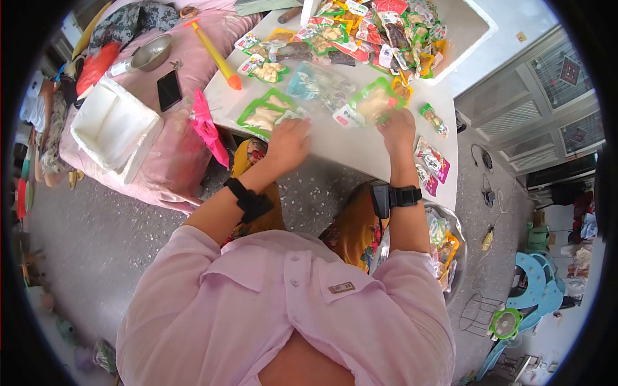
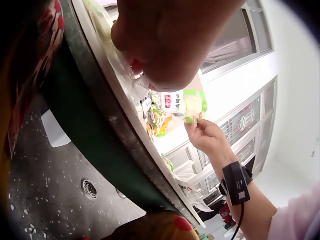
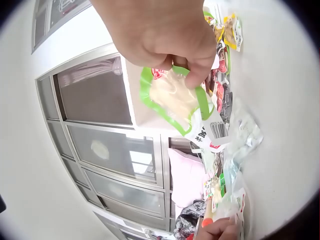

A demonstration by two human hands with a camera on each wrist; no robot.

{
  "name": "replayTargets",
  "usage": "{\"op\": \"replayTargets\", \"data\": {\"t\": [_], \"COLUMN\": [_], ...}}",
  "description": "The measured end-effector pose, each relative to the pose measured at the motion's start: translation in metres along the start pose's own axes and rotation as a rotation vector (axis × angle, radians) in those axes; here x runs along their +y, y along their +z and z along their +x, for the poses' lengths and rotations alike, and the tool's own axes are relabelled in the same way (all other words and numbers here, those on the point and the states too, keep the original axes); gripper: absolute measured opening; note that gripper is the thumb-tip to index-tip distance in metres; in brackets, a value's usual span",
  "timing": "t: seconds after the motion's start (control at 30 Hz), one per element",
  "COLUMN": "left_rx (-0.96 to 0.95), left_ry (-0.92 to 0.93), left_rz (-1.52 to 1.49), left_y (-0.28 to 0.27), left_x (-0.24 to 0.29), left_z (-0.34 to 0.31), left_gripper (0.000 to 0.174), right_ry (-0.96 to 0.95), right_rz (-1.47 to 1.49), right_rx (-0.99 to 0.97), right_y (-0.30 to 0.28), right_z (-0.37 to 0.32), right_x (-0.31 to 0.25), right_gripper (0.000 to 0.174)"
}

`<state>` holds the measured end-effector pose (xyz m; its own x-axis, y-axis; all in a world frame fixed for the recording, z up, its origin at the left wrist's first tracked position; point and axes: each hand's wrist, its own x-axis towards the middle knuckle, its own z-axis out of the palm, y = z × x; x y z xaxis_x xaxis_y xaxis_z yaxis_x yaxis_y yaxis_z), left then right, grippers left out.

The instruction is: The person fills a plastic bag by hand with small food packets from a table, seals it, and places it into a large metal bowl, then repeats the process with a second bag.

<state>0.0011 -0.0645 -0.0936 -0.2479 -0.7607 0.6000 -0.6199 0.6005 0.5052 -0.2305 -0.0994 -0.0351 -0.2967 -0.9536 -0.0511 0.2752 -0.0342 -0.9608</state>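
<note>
In the head view my right hand [image 1: 398, 130] pinches a green-edged snack packet [image 1: 373, 104] by its edge. Pale food shows through its clear window, and the right wrist view shows it raised, with a barcode on its white end. My left hand [image 1: 290, 143] is at the near edge of the table, gripping the corner of another green-edged packet [image 1: 262, 116] with pale pieces inside. From the right wrist, the left hand's fingers [image 3: 220, 229] show curled at clear plastic. Between the two packets lies a clear bluish plastic bag [image 1: 317, 83].
A white foam box [image 1: 473, 38] heaped with mixed snack packets stands at the table's back right. Loose packets [image 1: 432, 164] lie at the right edge, above a metal basin [image 1: 458, 238] of packets. A yellow stick with an orange tip [image 1: 219, 58] lies at the left.
</note>
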Motion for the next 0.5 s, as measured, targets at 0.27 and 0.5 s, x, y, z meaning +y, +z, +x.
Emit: {"op": "replayTargets", "data": {"t": [0.27, 0.5], "left_rx": [-0.165, -0.209], "left_ry": [-0.812, -0.867], "left_rz": [-1.496, -1.643], "left_y": [-0.021, -0.021], "left_x": [0.067, 0.053], "left_z": [0.0, -0.023], "left_gripper": [0.033, 0.038], "right_ry": [-0.938, -1.067], "right_rz": [-0.87, -0.953], "right_rx": [-0.269, -0.456], "right_y": [0.032, 0.035], "right_z": [-0.094, -0.132], "right_x": [0.028, 0.035], "right_gripper": [0.01, 0.018]}}
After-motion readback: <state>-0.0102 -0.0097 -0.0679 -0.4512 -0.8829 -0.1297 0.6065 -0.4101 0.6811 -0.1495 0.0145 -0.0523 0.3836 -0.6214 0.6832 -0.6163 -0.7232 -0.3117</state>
